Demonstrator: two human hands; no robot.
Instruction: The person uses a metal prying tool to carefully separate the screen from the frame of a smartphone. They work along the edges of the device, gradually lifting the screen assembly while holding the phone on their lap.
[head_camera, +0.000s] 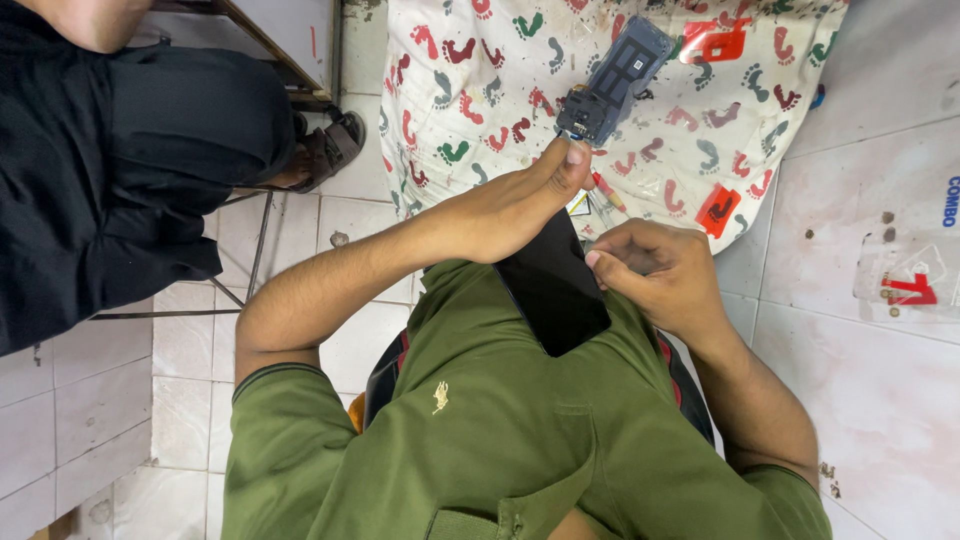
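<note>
The stripped dark phone chassis lies beyond the glossy black rectangular phone panel, which the left hand and right hand pinch by its edges, unattached.

The black phone, a flat glossy slab with rounded corners, rests tilted against the green shirt, between both sets of fingers. The dismantled blue-grey phone body lies flat on the footprint-patterned cloth, its lower end touching the left fingers.
</note>
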